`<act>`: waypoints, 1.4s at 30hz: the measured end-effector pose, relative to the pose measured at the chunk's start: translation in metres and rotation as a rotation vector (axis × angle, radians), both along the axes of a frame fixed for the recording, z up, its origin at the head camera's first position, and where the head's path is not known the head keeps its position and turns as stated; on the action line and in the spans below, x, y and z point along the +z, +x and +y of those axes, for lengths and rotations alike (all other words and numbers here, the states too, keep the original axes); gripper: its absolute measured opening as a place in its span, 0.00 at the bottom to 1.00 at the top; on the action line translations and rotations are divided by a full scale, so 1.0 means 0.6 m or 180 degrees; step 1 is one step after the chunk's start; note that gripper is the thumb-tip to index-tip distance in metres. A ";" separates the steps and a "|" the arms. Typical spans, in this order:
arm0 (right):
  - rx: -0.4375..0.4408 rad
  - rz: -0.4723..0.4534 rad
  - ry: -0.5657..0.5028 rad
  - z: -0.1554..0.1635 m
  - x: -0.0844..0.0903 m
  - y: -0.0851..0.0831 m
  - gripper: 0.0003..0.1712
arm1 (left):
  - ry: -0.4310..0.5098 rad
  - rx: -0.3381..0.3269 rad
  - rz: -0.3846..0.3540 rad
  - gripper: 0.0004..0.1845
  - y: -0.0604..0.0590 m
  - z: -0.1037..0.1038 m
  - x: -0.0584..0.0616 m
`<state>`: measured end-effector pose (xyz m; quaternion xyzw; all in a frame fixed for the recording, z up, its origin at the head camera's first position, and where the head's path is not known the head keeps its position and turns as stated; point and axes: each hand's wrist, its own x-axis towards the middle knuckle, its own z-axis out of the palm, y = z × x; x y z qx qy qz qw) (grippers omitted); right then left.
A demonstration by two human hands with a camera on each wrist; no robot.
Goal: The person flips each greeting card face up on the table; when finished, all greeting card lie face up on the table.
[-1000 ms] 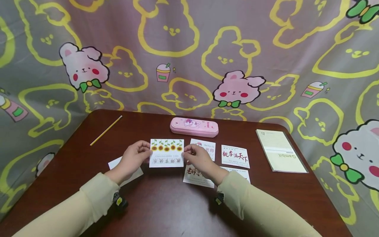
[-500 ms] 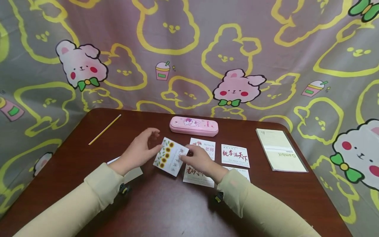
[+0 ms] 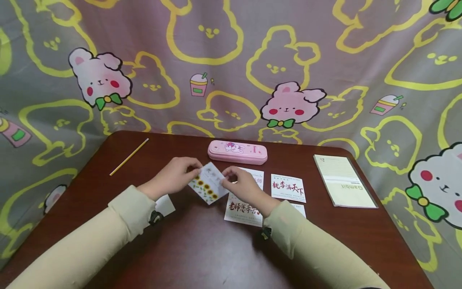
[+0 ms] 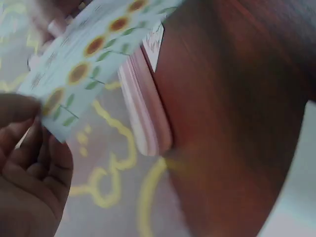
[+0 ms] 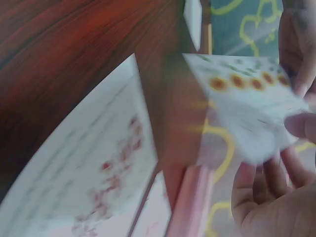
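Brown desk, rabbit-print cloth behind. Left hand and right hand pinching tilted card above desk.

Both hands raised mid-table; left hand and right hand pinching, fingers curled, forearms converging

Both arms wear long, pale cream-yellow sleeves of soft plain cloth, ending in gathered cuffs well back from the fingers. Under each cuff sits a small black strap-mounted device with a yellow spot.
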<state>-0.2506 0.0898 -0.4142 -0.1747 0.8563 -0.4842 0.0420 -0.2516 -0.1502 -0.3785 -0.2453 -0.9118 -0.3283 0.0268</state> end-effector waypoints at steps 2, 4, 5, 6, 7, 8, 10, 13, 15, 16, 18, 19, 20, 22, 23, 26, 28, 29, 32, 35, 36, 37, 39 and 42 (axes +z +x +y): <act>-0.0279 -0.0378 -0.0527 0.005 -0.011 -0.006 0.12 | 0.0451 0.0324 -0.0229 0.06 -0.010 -0.009 -0.011; -0.0497 -0.0715 -0.1036 0.008 -0.022 -0.011 0.12 | 0.0923 0.0555 -0.0530 0.07 -0.019 -0.014 -0.022; -0.0559 -0.0858 -0.1214 0.009 -0.025 -0.013 0.11 | 0.1131 0.0652 -0.0689 0.08 -0.024 -0.014 -0.028; -0.0594 -0.0964 -0.1297 0.009 -0.028 -0.016 0.10 | 0.1316 0.0717 -0.0835 0.09 -0.029 -0.013 -0.035; -0.0609 -0.1021 -0.1328 0.010 -0.032 -0.018 0.08 | 0.1457 0.0753 -0.0975 0.10 -0.033 -0.012 -0.041; -0.0619 -0.1054 -0.1339 0.010 -0.035 -0.021 0.07 | 0.1586 0.0796 -0.1130 0.11 -0.036 -0.010 -0.046; -0.0650 -0.1041 -0.1280 0.010 -0.039 -0.027 0.06 | 0.1724 0.0880 -0.1330 0.11 -0.044 -0.004 -0.057; -0.0764 -0.0849 -0.1053 0.009 -0.042 -0.035 0.07 | 0.1855 0.0980 -0.1466 0.12 -0.054 0.007 -0.065; -0.0858 -0.0723 -0.0923 0.007 -0.043 -0.039 0.10 | 0.1939 0.1049 -0.1510 0.12 -0.059 0.015 -0.067; -0.0904 -0.0679 -0.0868 0.006 -0.044 -0.040 0.11 | 0.1968 0.1067 -0.1520 0.13 -0.060 0.018 -0.068; -0.0988 -0.0655 -0.0876 0.003 -0.045 -0.044 0.12 | 0.1992 0.1106 -0.1534 0.13 -0.063 0.023 -0.069; -0.1027 -0.0654 -0.0898 0.002 -0.046 -0.046 0.12 | 0.1986 0.1120 -0.1530 0.13 -0.064 0.025 -0.069; -0.1066 -0.0665 -0.0948 0.001 -0.046 -0.047 0.11 | 0.1970 0.1143 -0.1526 0.13 -0.065 0.027 -0.070; -0.1147 -0.0688 -0.1021 0.000 -0.046 -0.051 0.09 | 0.1946 0.1165 -0.1503 0.14 -0.068 0.029 -0.073; -0.1169 -0.0705 -0.1055 -0.001 -0.047 -0.054 0.09 | 0.1935 0.1180 -0.1487 0.14 -0.069 0.030 -0.074; -0.1175 -0.0816 -0.1108 -0.002 -0.049 -0.060 0.08 | 0.1935 0.1226 -0.1481 0.15 -0.071 0.028 -0.080; -0.1155 -0.0897 -0.1125 -0.003 -0.051 -0.063 0.08 | 0.1931 0.1240 -0.1505 0.15 -0.071 0.025 -0.083; -0.1150 -0.0924 -0.1119 -0.003 -0.052 -0.064 0.08 | 0.1924 0.1243 -0.1521 0.15 -0.070 0.024 -0.084; -0.1191 -0.0951 -0.1096 -0.002 -0.053 -0.066 0.07 | 0.1958 0.1245 -0.1581 0.16 -0.070 0.020 -0.087; -0.1235 -0.0957 -0.1048 -0.002 -0.056 -0.069 0.07 | 0.1950 0.1186 -0.1674 0.19 -0.073 0.018 -0.089; -0.1247 -0.0958 -0.1019 -0.002 -0.057 -0.070 0.07 | 0.1938 0.1170 -0.1710 0.20 -0.073 0.018 -0.090; -0.1257 -0.0959 -0.0989 -0.002 -0.058 -0.072 0.07 | 0.1906 0.1143 -0.1743 0.21 -0.074 0.018 -0.091; -0.1283 -0.0946 -0.0958 -0.003 -0.061 -0.074 0.07 | 0.1812 0.1092 -0.1818 0.23 -0.075 0.019 -0.092; -0.1303 -0.0941 -0.0903 -0.004 -0.064 -0.073 0.09 | 0.1690 0.1066 -0.1914 0.25 -0.076 0.021 -0.094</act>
